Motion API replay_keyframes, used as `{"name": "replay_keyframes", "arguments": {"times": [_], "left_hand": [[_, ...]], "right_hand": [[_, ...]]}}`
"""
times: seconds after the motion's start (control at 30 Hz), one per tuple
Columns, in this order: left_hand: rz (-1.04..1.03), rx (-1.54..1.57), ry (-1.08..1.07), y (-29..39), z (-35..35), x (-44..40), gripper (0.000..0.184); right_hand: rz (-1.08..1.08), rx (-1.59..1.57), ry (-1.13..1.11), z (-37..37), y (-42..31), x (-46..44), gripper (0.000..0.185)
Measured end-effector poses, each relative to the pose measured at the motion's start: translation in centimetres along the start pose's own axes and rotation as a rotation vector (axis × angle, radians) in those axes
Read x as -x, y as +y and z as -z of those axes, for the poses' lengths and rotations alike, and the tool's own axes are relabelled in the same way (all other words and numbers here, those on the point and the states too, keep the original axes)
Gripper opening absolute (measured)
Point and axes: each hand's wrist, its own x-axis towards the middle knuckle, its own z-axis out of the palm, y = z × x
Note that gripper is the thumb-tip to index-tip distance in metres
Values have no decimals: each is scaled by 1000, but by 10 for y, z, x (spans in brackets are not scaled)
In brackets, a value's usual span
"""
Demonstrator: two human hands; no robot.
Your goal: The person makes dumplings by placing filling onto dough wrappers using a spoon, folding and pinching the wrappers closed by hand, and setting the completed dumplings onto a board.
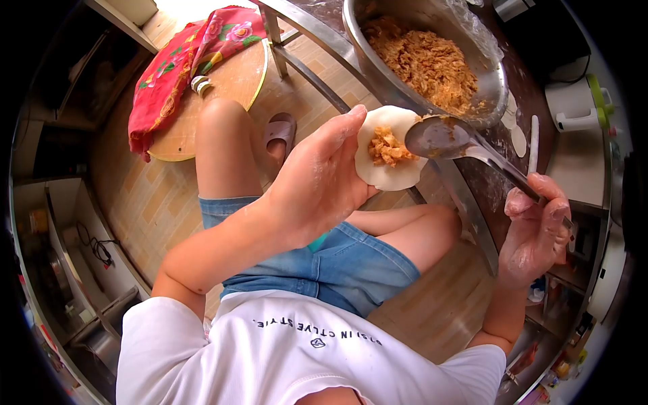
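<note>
Floured fingers of my left hand (pixel 314 179) hold a round dumpling wrapper (pixel 397 178) from below and at its edge. A small mound of orange-brown filling (pixel 386 146) sits in its middle. My right hand (pixel 536 236) grips a metal spoon (pixel 442 140) by the handle. The spoon's bowl, with bits of filling on it, overlaps the wrapper's right edge; whether they touch I cannot tell. Just beyond is a large metal bowl (pixel 497 88) containing shredded-looking filling (pixel 432 61).
The bowl stands on a dark, flour-dusted table (pixel 496 192) with a metal frame. A pale stick (pixel 534 145) and flat dough pieces (pixel 517 138) lie right of the bowl. A red floral cloth (pixel 172 64) partly covers a round wooden board (pixel 226 88) at upper left.
</note>
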Motion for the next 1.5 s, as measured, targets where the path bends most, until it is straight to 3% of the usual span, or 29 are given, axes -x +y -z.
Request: {"name": "replay_keyframes", "arguments": {"times": [0.17,0.3,0.4,0.53,0.63,0.8,0.9,1.1,1.3,1.43,1.5], "left_hand": [[-7,-93,4,0,-5,5,51],[19,-109,12,-2,0,3,52],[4,-94,6,-2,5,2,53],[-23,-130,36,-3,-2,2,55],[25,-150,40,-4,-4,5,56],[11,-162,12,-3,6,4,58],[3,-119,6,-3,3,3,59],[63,-37,-90,1,3,7,62],[105,37,-78,6,7,7,62],[159,-9,-43,12,10,8,64],[185,-119,-74,14,6,10,64]], "right_hand": [[-99,63,-114,-6,-4,-2,50],[165,235,-194,-12,-4,-5,46],[166,168,3,-6,-3,1,46],[-33,32,-109,-7,-12,1,44],[-42,130,-143,-19,-9,-2,43],[146,338,79,-13,-15,-5,46],[358,297,-186,-10,-15,-9,48],[581,329,-383,-22,-11,-5,43],[636,328,-242,-4,-9,-13,43],[754,214,-640,16,-9,-42,42],[796,258,-641,4,-10,-42,41]]}}
